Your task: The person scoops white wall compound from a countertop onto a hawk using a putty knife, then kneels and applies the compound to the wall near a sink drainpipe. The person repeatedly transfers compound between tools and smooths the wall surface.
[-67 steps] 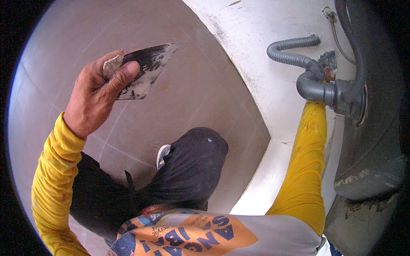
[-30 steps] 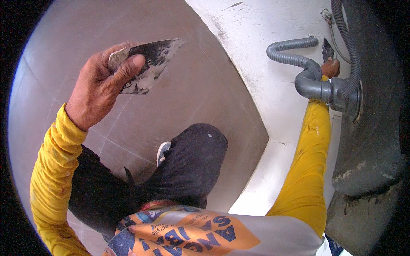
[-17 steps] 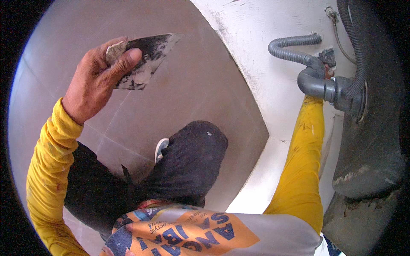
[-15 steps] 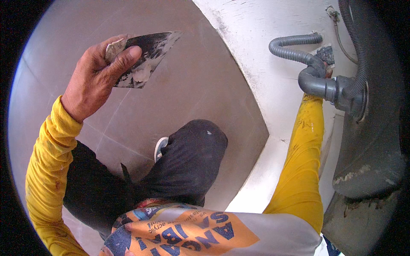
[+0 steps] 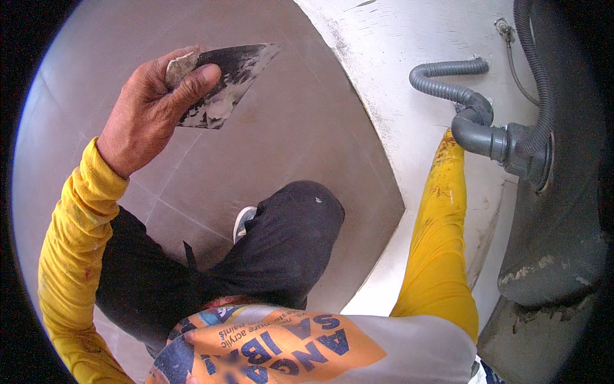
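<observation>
On the left, the fingers of the left hand (image 5: 144, 109) pinch a dark, flat, slant-edged blade (image 5: 235, 72) smeared with pale paste, and keeping it level should stop the paste slipping. Farther right, the paint-stained yellow right sleeve (image 5: 438, 217) reaches behind the grey plastic elbow pipe (image 5: 480, 137); the right hand is hidden, its grip untellable, and careful reaching should avoid knocking the pipe.

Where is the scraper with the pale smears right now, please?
In the head view, the scraper is at upper left, gripped in the left hand, above the brown tiled floor.
</observation>
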The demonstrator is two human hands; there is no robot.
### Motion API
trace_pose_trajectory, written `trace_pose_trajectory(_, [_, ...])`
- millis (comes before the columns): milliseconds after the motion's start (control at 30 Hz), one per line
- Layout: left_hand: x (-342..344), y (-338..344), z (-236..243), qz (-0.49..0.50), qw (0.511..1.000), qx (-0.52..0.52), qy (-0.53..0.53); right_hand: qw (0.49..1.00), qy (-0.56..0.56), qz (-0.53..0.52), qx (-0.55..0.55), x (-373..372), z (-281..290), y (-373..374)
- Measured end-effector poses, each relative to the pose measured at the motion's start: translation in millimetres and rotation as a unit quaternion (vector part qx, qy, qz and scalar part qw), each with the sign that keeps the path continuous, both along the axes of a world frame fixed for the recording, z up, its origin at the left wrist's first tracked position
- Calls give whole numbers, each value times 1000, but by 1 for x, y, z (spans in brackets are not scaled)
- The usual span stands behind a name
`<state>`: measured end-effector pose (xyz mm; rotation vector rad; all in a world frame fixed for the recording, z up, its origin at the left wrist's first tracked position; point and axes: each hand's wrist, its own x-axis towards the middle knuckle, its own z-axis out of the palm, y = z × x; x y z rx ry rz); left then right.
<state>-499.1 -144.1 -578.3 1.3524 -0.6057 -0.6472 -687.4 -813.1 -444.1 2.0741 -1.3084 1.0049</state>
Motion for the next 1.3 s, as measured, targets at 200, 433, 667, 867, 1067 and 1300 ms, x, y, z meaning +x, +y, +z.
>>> trace_pose_trajectory(200, [-1, 1, 2, -7, 1000, 1, -1, 999, 36, 4, 4, 6, 9, -1])
trace_pose_trajectory(433, [0, 5, 10, 13, 999, -33, -4, 993, 104, -38, 41, -47, -36, 6])
trace_pose_trajectory(667, [11, 29, 16, -13, 950, -144, 276, 929, -69, 101, 349, -192, -146, 276])
trace_pose_trajectory(867, [-2, 41, 26, 11, 964, -113, 239, 490, -466, 331, 658, -124, -53, 466])
trace_pose_trajectory(1067, [-15, 61, 53, 98, 986, -81, 103, 617, -135, 508, 586, -12, 2, 563])
trace_pose_trajectory(1300, [-30, 70, 59, 144, 980, -125, 63, 682, -28, 528, 505, 10, 11, 577])
